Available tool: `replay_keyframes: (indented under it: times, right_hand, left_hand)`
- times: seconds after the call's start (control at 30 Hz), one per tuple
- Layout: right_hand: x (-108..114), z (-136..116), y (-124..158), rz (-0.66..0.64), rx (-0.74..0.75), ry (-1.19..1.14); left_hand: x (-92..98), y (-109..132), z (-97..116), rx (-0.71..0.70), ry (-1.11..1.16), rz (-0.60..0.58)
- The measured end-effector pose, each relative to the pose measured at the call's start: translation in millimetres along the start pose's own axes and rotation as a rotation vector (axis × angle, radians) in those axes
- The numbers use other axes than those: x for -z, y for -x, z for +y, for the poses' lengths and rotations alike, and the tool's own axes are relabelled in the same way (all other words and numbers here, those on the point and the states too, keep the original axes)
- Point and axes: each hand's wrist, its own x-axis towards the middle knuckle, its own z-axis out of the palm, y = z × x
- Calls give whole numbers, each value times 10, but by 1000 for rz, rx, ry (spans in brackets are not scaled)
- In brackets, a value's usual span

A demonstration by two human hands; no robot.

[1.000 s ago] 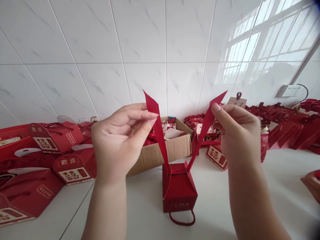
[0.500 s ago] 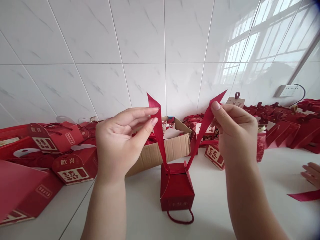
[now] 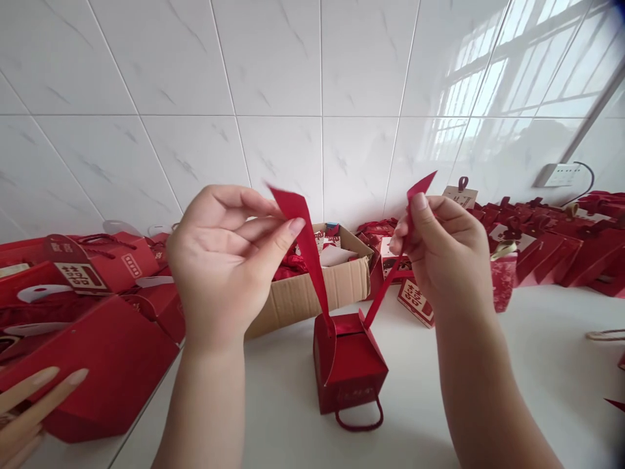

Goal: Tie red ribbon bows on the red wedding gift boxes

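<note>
A small red gift box (image 3: pixel 352 365) stands on the white table in the middle of the head view, a dark red cord handle (image 3: pixel 361 426) looping from its near side. Red ribbon (image 3: pixel 316 277) comes up from the top of the box in two strands, which spread apart in a V. My left hand (image 3: pixel 224 254) pinches the left strand near its pointed end, between thumb and fingers. Between thumb and fingers, my right hand (image 3: pixel 446 247) grips the other strand close to its tip. Both hands are raised above the box.
Behind the box sits an open cardboard carton (image 3: pixel 319 286) with red and white items. Red boxes (image 3: pixel 100 267) crowd the left side; another person's hand (image 3: pixel 41 404) touches one there. Rows of red bags (image 3: pixel 551 247) line the right, near a wall socket (image 3: pixel 559 174).
My left hand has shifted slightly left, pulling its strand outward. The box has turned a little. Another person's hand has appeared at lower left; the one at right has left view.
</note>
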Motion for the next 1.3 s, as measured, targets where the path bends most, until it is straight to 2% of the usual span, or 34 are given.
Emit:
replay_keyframes:
  times: [0.1, 0.2, 0.33, 0.47, 0.6, 0.73, 0.83, 0.9, 1.0, 1.07, 1.17, 1.3]
  right_hand:
    - [-16, 8, 4, -89, -121, -9]
    - [-42, 23, 29, -209, -236, 19]
    - [-78, 48, 71, -343, -250, 53]
    - [-104, 66, 91, -433, -200, 43]
    - [-135, 51, 111, -421, -109, 19]
    - [-162, 25, 139, -453, -22, 53]
    - [-166, 42, 136, -441, -18, 122]
    - [-157, 75, 117, -428, -31, 130]
    - [-126, 120, 76, -448, -19, 96]
    - [-91, 128, 50, -498, 12, 125]
    - [-20, 111, 23, -657, 117, 261]
    - [69, 96, 20, -795, 396, 529]
  left_hand:
    - [-45, 38, 8, 91, 91, -41]
    - [-97, 83, 41, 174, 119, -132]
    - [-151, 100, 107, 262, 79, -297]
    - [-183, 95, 114, 350, 65, -282]
    - [-181, 102, 57, 381, 69, -279]
    - [-154, 103, 26, 443, 62, -346]
    - [-122, 86, 24, 503, 32, -387]
    - [-95, 61, 15, 564, 79, -459]
    - [-59, 12, -24, 690, 219, -632]
    - [-52, -15, -57, 755, 261, -643]
    - [-67, -29, -95, 817, 262, -547]
    - [-92, 2, -118, 866, 225, -544]
